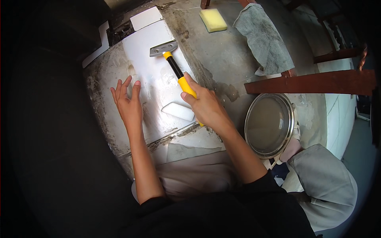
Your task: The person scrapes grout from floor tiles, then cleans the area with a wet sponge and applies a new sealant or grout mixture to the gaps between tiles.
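Observation:
My right hand (208, 109) is wrapped round the yellow and black handle of a scraper (174, 66). Its wide metal head points away from me, over a wet, shiny white tile (152, 85). Whether the blade touches the surface I cannot tell. To the left, my left hand (129, 104) is held above the tiles with its fingers apart and nothing in it. A white, flat piece with a slanted end (178, 111) lies on the tile between my hands, close to my right wrist.
Beyond the tile, a yellow sponge (213, 20) lies on the grey floor. A grey cloth (265, 41) hangs over a reddish-brown wooden frame (309, 82). Right of my forearm stands a round metal basin (270, 126) of cloudy water. Loose tile pieces (146, 18) sit at the far edge.

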The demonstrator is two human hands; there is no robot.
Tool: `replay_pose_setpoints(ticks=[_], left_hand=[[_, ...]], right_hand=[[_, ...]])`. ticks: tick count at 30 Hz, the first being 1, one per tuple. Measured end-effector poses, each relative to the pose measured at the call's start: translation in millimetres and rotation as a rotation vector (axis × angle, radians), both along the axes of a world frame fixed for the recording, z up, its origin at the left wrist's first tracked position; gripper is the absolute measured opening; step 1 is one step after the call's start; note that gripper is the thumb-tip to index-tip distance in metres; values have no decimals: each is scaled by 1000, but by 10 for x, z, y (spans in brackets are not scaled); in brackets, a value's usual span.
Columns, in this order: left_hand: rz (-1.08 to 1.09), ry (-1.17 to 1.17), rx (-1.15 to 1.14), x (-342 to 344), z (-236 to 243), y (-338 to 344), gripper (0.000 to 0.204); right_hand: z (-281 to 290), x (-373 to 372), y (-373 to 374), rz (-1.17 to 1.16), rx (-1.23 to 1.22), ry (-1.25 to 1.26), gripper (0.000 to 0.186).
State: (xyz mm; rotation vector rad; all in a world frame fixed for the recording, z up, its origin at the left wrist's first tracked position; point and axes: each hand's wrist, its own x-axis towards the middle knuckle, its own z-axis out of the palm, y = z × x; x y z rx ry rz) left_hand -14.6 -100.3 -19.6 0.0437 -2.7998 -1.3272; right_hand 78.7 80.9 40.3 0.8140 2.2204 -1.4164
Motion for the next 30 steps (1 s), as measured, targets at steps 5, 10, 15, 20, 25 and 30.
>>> replay_pose_setpoints(ticks=[5,10,15,20,25,30], left_hand=[[1,-4,-9,7,-10,-14,41],[-7,-5,-13,-1,-19,2,41],[2,-3,-26,-4,-45,-33,40],[-1,-2,-21,3,-32,-7,39],[1,10,1,-12,-44,-31,40],[0,-2,-16,11,-22,-11,40]], right_hand=[[-21,22,-11,18,63,74,59],[-42,-77,7,24,62,81,58],[-45,-61,-41,19,75,67,58],[-51,-40,-71,-21,49,53,57],[-108,15,-49,31,123,108,57],[-132,6,-58,28,123,109,58]])
